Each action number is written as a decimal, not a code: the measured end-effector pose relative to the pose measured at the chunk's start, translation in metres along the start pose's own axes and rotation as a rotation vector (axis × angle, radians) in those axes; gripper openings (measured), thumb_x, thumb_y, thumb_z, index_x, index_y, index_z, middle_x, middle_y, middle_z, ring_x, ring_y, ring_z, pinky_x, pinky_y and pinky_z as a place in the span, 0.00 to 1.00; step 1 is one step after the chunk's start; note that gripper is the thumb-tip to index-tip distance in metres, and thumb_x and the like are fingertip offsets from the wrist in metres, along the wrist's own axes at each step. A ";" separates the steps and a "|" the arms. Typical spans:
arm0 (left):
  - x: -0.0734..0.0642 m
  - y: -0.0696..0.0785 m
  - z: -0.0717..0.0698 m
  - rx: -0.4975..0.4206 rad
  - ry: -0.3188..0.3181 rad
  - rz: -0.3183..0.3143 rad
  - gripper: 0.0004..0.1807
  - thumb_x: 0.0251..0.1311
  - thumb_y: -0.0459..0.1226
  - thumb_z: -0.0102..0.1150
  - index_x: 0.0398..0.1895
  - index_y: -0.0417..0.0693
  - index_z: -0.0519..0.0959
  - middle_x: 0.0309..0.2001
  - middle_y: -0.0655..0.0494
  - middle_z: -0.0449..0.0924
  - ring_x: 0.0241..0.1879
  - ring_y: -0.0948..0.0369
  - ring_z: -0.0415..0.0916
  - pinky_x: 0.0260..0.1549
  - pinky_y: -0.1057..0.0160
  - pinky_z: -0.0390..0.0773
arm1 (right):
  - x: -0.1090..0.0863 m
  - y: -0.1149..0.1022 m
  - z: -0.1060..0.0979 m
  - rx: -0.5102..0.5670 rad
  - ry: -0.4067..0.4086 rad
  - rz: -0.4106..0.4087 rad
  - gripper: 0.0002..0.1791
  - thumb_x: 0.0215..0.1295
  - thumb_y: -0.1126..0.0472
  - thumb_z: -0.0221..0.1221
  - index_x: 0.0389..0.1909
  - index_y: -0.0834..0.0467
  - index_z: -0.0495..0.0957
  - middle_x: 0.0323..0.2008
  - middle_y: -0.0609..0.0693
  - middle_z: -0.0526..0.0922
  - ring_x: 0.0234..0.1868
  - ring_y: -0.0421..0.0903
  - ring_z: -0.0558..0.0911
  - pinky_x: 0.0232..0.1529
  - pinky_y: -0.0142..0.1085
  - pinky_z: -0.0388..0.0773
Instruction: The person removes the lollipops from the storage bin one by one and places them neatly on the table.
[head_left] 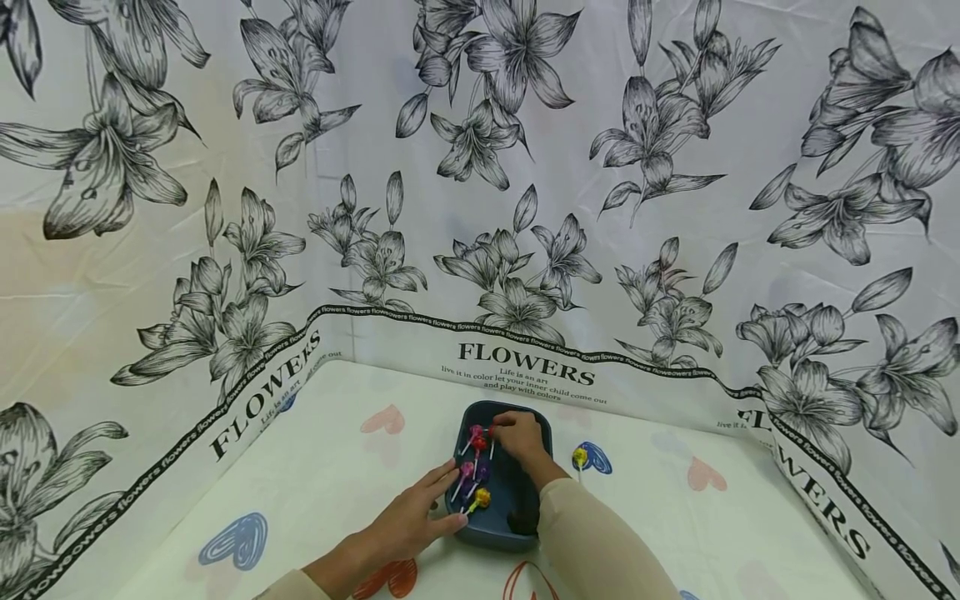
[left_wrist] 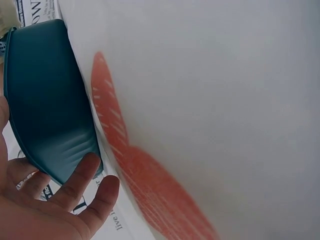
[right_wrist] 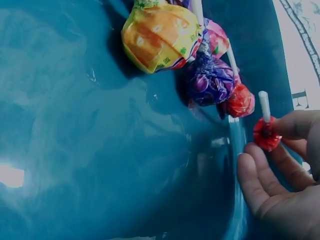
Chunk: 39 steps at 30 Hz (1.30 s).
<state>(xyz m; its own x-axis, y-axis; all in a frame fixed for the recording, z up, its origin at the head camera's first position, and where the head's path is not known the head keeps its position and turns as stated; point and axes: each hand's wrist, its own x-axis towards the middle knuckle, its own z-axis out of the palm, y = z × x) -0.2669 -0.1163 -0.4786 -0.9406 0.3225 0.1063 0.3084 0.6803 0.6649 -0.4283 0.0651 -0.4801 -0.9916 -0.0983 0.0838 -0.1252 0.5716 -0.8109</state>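
Fingers of the right hand (head_left: pixel 522 435) are narrow, pinching a red lollipop (right_wrist: pixel 266 133) near 12 o'clock in the blue tub (head_left: pixel 495 542). At the tub's 8 o'clock side I have the left hand (head_left: pixel 412 518), its fingers spread and fairly straight, touching the tub from outside. Inside, from my head view, a pink lollipop (head_left: pixel 476 432) and a second red one (head_left: pixel 480 445) lie at 11 o'clock, another pink (head_left: pixel 467 469) and a purple (head_left: pixel 482 475) about 9, and an orange one (head_left: pixel 482 498) at 7. Outside, near 3 o'clock, I see a yellow lollipop (head_left: pixel 580 457) on the bench (head_left: pixel 322 467) beside a printed blue heart (head_left: pixel 598 458), stick toward 6. Beyond, around 12 o'clock, hangs a white curtain (head_left: pixel 375 125) with black flowers.
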 end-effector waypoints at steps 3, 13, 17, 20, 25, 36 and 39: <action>-0.001 0.001 0.000 0.004 -0.001 -0.002 0.40 0.50 0.59 0.50 0.64 0.51 0.56 0.66 0.59 0.47 0.61 0.53 0.51 0.48 0.49 0.63 | -0.001 -0.002 -0.001 0.068 -0.020 -0.005 0.10 0.50 0.60 0.60 0.36 0.55 0.81 0.31 0.47 0.79 0.26 0.42 0.77 0.26 0.35 0.74; 0.000 0.005 -0.004 0.024 -0.021 -0.004 0.41 0.49 0.59 0.50 0.64 0.51 0.56 0.66 0.59 0.47 0.60 0.53 0.52 0.48 0.49 0.64 | 0.001 -0.015 -0.017 0.184 -0.039 -0.020 0.11 0.51 0.62 0.59 0.38 0.56 0.80 0.32 0.48 0.79 0.29 0.43 0.78 0.28 0.35 0.76; 0.000 0.006 -0.005 0.024 -0.016 -0.006 0.41 0.49 0.59 0.50 0.64 0.51 0.56 0.66 0.59 0.46 0.60 0.53 0.51 0.49 0.48 0.62 | -0.001 -0.022 -0.029 0.239 -0.058 -0.052 0.12 0.53 0.63 0.58 0.40 0.58 0.79 0.34 0.50 0.78 0.30 0.44 0.78 0.29 0.36 0.76; 0.000 0.006 -0.006 0.023 -0.009 -0.012 0.41 0.49 0.59 0.50 0.64 0.51 0.56 0.65 0.59 0.47 0.60 0.53 0.52 0.49 0.48 0.62 | -0.005 -0.029 -0.039 0.300 -0.072 -0.078 0.12 0.54 0.63 0.57 0.41 0.58 0.78 0.38 0.52 0.76 0.32 0.45 0.78 0.32 0.37 0.76; -0.001 0.006 -0.004 -0.003 -0.014 -0.005 0.41 0.50 0.58 0.52 0.64 0.50 0.56 0.66 0.58 0.46 0.57 0.54 0.57 0.47 0.51 0.66 | -0.013 -0.039 -0.057 0.313 -0.053 -0.098 0.11 0.56 0.62 0.57 0.40 0.57 0.78 0.40 0.52 0.74 0.32 0.46 0.78 0.34 0.39 0.76; 0.000 0.007 -0.005 -0.005 -0.022 0.002 0.41 0.50 0.58 0.51 0.64 0.48 0.55 0.66 0.57 0.45 0.53 0.53 0.63 0.46 0.52 0.67 | -0.021 -0.056 -0.094 0.411 0.007 -0.152 0.12 0.54 0.64 0.58 0.40 0.60 0.78 0.40 0.56 0.74 0.35 0.52 0.78 0.34 0.38 0.76; -0.001 0.006 -0.005 -0.008 -0.021 0.008 0.41 0.50 0.57 0.51 0.64 0.47 0.55 0.66 0.57 0.45 0.56 0.53 0.59 0.47 0.51 0.66 | -0.022 -0.057 -0.103 0.415 0.021 -0.184 0.12 0.54 0.64 0.58 0.41 0.60 0.78 0.41 0.54 0.74 0.36 0.51 0.77 0.35 0.38 0.75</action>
<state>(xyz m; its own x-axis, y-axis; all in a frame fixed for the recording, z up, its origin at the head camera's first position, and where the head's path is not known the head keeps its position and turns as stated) -0.2646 -0.1158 -0.4710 -0.9349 0.3417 0.0957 0.3144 0.6726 0.6699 -0.4023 0.1186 -0.3763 -0.9549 -0.1491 0.2568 -0.2806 0.1703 -0.9446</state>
